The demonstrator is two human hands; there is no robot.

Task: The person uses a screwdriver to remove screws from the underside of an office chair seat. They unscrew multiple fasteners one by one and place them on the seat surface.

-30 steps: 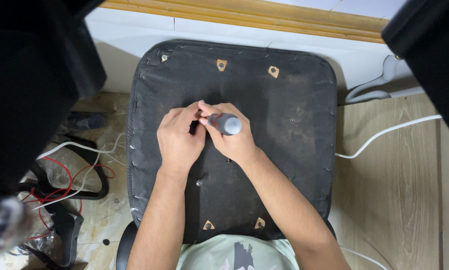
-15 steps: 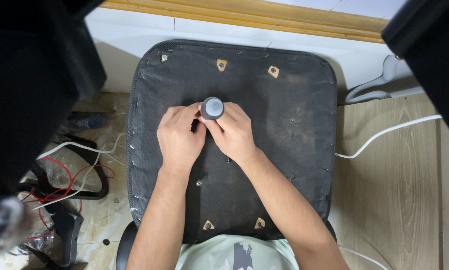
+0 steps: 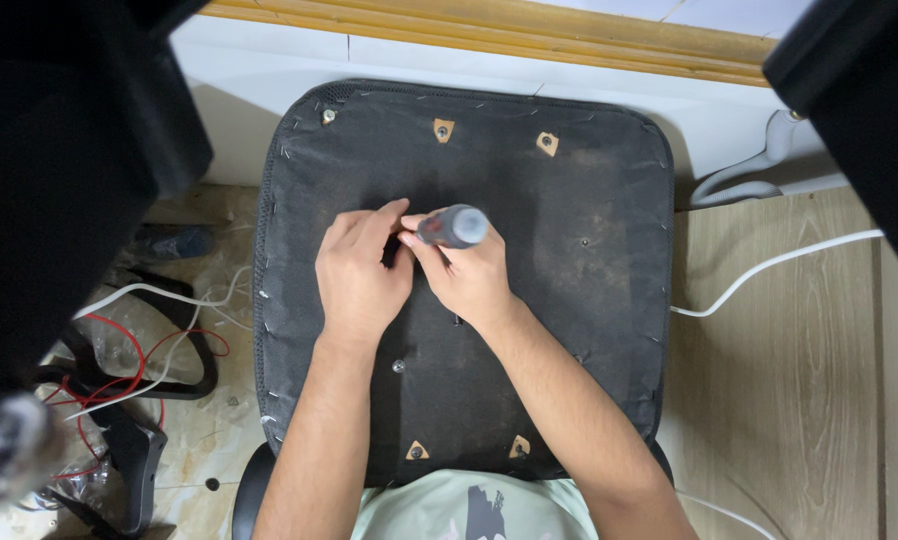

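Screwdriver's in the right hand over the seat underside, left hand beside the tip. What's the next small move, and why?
Probably bring the screwdriver upright before turning. Its handle leans right in the right hand, while the tip is hidden behind the left hand, whose fingers crowd that spot on the black seat base. A leaning tool may slip.

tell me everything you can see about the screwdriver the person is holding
Only the screwdriver's handle shows: dark grey, rounded, with a paler butt end and a hint of red near the fingers. It tilts, butt up and to the right, over the middle of the upturned black seat base. The right hand grips it; the left hand sits against its lower end. The tip is hidden.
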